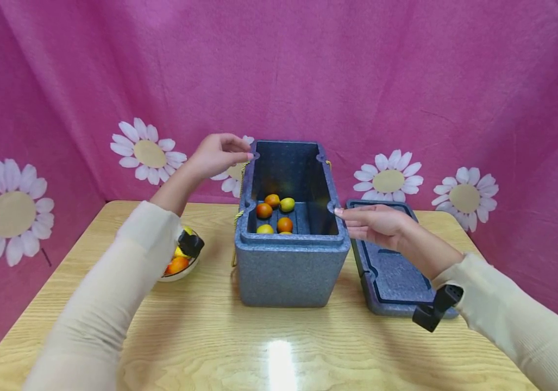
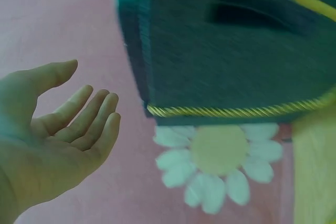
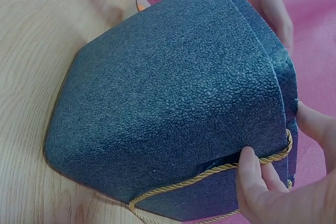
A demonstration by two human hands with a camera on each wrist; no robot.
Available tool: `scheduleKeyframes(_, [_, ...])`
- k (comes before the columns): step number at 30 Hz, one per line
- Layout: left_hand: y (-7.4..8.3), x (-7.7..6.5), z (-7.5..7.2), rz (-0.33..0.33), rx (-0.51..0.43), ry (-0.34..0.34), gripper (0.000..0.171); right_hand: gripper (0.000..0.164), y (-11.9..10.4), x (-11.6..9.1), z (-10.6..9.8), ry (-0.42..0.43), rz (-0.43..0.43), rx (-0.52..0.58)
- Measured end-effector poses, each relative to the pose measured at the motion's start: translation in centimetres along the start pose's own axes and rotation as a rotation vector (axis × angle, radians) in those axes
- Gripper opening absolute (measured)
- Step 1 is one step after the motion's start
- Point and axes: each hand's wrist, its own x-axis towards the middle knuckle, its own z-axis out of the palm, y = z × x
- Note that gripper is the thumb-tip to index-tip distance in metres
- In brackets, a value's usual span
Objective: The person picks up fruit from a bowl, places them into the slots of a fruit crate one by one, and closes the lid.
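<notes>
A dark grey foam box stands uncovered on the table, with yellow rope along its sides. Several round red-orange and yellow fruits lie on its floor. My left hand is beside the far left rim, palm towards the box; the left wrist view shows its fingers loosely bent, with nothing in them and space between them and the wall. At the near right rim is my right hand. Its thumb touches the rim edge, and its fingertips rest against the outer wall beside the rope.
The grey lid lies on the table right of the box, under my right forearm. A bowl of orange and yellow fruits stands at the left, partly behind my left sleeve. A pink curtain with daisies hangs behind the wooden table.
</notes>
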Motion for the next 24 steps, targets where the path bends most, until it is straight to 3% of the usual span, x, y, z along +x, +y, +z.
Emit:
scheduleKeyframes(7, [-4.8, -2.9, -0.2, 0.020, 0.018, 0.037, 0.036, 0.078, 0.0, 0.1, 0.0, -0.001, 0.003, -0.003])
scheduleKeyframes(16, [-10.1, -7.1, -0.1, -0.131, 0.048, 0.104, 0.038, 0.078, 0.3, 0.2, 0.3, -0.015, -0.008, 0.020])
scheduleKeyframes(24, [-12.9, -9.5, 0.0, -0.218, 0.041, 0.109, 0.044, 0.077, 0.2, 0.1, 0.2, -0.002, -0.006, 0.015])
